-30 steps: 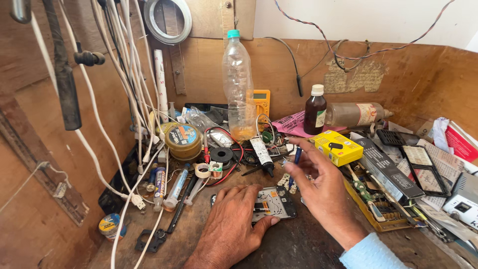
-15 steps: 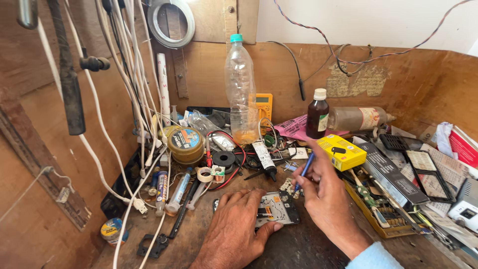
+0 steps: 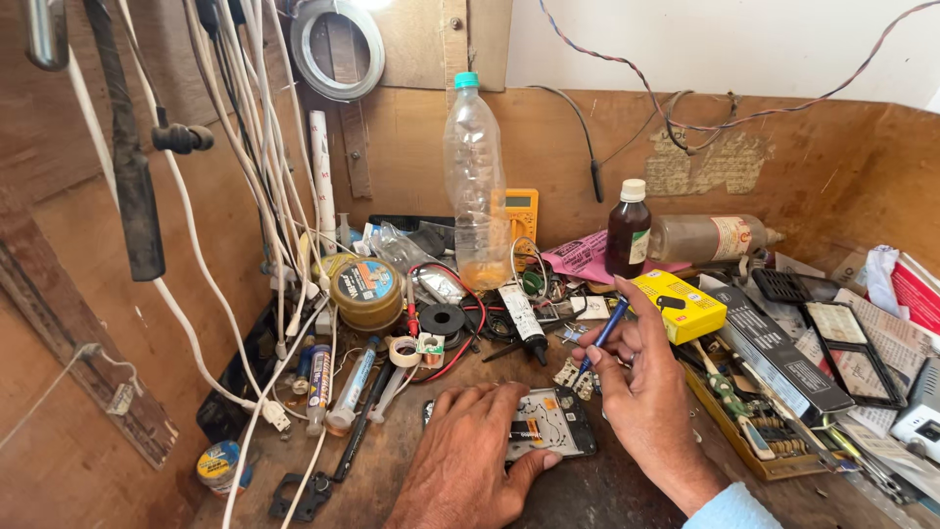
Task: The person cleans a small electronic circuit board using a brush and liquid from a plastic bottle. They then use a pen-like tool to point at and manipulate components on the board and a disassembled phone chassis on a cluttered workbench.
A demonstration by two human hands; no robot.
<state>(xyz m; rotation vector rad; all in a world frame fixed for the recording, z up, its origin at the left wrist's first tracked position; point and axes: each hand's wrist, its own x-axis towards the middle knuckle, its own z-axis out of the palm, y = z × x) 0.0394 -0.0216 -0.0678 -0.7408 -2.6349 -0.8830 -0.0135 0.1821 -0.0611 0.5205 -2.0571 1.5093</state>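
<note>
My left hand point(image 3: 470, 458) lies flat on an opened phone point(image 3: 553, 424) on the wooden bench, pinning its left part. Its inner boards face up. My right hand point(image 3: 646, 392) holds a blue-handled screwdriver point(image 3: 599, 340), tip pointing down toward small metal parts point(image 3: 571, 374) just above the phone. A yellow box point(image 3: 680, 304) lies right behind the right hand.
A clear plastic bottle point(image 3: 476, 186), a brown bottle point(image 3: 628, 231), a yellow multimeter point(image 3: 521, 212) and a round tin point(image 3: 364, 291) stand behind. White cables point(image 3: 255, 196) hang at left. Boxes, frames and a parts tray point(image 3: 754, 431) crowd the right side.
My right hand has drawn back toward the phone and tipped the screwdriver more upright. The left hand stays on the phone. The camera has shifted slightly.
</note>
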